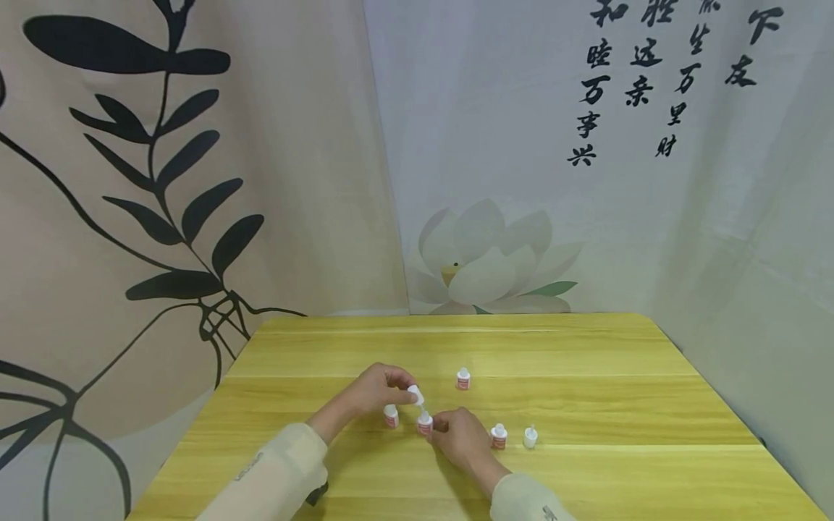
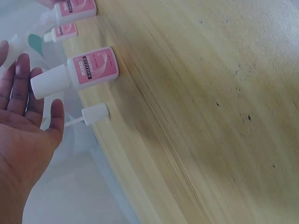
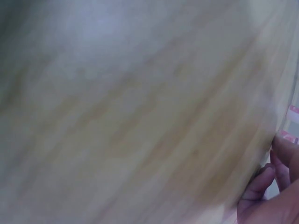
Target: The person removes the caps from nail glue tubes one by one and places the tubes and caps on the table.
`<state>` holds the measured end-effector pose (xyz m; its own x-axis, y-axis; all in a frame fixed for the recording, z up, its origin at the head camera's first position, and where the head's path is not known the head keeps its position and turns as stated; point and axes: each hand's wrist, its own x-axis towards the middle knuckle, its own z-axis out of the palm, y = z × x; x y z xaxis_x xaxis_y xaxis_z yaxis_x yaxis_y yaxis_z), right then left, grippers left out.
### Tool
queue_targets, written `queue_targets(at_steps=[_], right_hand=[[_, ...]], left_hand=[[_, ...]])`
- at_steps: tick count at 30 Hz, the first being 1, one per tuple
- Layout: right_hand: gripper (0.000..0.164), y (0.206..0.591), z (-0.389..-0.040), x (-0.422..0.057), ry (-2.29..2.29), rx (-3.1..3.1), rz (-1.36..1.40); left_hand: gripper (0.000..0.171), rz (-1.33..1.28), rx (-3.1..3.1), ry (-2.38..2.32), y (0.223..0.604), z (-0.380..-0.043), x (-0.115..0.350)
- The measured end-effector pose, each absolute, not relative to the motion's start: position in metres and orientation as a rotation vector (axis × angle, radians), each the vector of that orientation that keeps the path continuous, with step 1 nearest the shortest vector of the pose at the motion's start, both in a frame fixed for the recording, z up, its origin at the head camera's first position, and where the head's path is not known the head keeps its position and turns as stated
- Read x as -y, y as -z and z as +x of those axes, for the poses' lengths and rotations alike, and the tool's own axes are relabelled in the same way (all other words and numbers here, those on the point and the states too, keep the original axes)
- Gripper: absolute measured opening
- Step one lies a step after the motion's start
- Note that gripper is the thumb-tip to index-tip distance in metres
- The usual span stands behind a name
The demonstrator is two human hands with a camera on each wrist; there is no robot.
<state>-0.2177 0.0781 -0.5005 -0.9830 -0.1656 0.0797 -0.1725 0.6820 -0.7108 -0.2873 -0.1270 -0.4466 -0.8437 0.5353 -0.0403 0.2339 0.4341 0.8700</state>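
Observation:
My left hand (image 1: 374,388) pinches a white brush cap (image 1: 415,394), its brush pointing down right at the mouth of a small nail glue bottle (image 1: 425,425). That bottle, white with a pink label, is held upright at its side by the thumb and fingers of my right hand (image 1: 464,438). Just below the left hand stands a capped nail glue bottle (image 2: 96,67). Another brush cap (image 2: 96,113) stands bristle-up behind it in the left wrist view; the left hand hides it in the head view. Only the right hand's fingers (image 3: 282,154) show at the right wrist view's edge.
Behind the hands stands an uncapped nail glue bottle (image 1: 463,379). Another uncapped one (image 1: 499,436) is right of my right hand, with an upturned brush cap (image 1: 531,437) beside it. The wooden table (image 1: 619,391) backs onto a printed curtain (image 1: 313,181).

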Motion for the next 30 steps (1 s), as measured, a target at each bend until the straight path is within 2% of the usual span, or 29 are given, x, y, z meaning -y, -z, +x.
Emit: queue_targets(at_steps=[15, 24, 30], right_hand=[[0.02, 0.5013, -0.2184, -0.0772, -1.183, 2.876, 0.274], [0.018, 0.5017, -0.2188, -0.077, -1.191, 2.864, 0.286], [0.019, 0.5023, -0.2179, -0.0769, -1.198, 2.85, 0.299]], left_hand=[[0.011, 0.657, -2.326, -1.416, 0.4504, -0.2904, 0.1304], [0.027, 0.654, -2.362, -1.392, 0.4514, -0.2917, 0.1298], [0.024, 0.654, -2.365, -1.389, 0.4517, -0.2918, 0.131]])
